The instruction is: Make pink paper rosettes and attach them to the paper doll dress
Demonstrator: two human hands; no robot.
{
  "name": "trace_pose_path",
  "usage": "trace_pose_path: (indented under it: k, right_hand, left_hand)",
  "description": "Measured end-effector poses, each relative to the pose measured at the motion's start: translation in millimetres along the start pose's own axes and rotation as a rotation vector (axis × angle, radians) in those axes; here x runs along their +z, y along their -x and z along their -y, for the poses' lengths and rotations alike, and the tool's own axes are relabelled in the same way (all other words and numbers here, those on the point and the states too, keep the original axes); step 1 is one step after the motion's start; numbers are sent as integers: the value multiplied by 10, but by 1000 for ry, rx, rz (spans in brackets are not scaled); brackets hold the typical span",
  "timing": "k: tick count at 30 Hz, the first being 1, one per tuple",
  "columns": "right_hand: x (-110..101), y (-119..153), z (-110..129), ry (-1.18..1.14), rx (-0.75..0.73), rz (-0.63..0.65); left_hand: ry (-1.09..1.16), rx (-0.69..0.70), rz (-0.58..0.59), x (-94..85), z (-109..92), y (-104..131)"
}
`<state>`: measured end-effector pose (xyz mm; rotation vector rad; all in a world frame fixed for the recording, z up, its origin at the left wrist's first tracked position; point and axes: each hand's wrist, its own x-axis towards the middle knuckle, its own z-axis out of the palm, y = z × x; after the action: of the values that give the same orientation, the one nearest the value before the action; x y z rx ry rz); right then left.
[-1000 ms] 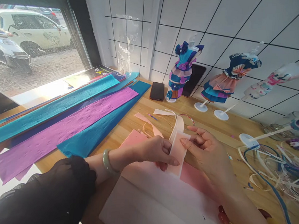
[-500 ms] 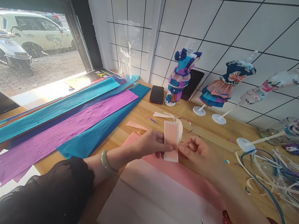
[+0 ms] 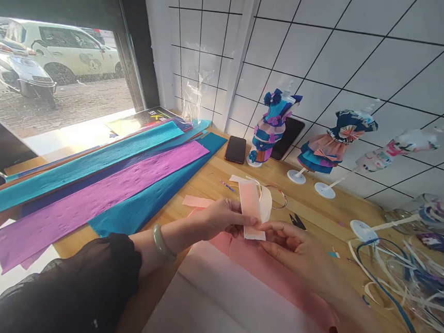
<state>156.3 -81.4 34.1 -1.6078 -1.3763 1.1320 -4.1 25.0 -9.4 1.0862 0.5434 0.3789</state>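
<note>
The left hand (image 3: pixel 225 219) pinches a peach strip (image 3: pixel 249 197); the right hand (image 3: pixel 291 241) touches its edge, grip unclear. Apparently mid-fold, it next needs careful alignment.

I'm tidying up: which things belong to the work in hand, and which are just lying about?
Likely in use:
pale pink rectangular strip, in the left hand, right hand at its lower end
curled cream strip behind it

Apparently lying about:
black rectangular phone, flat
tangled blue and white strips
</note>
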Motion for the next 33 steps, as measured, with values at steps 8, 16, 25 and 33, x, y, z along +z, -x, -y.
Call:
trace_pose_path:
  k: [8, 16, 25, 33]
  right_hand:
    - [57, -12, -23, 28, -11, -22]
    - [62, -44, -70, 56, -105, 9]
    - [60, -51, -66, 111, -126, 7]
    - [16, -28, -45, 124, -120, 6]
  left_hand:
    - [16, -16, 48, 2, 28, 2]
    - [-1, -8, 16, 11, 55, -8]
    - [-15, 8, 11, 16, 37, -2]
    - [-22, -8, 47, 31, -30, 27]
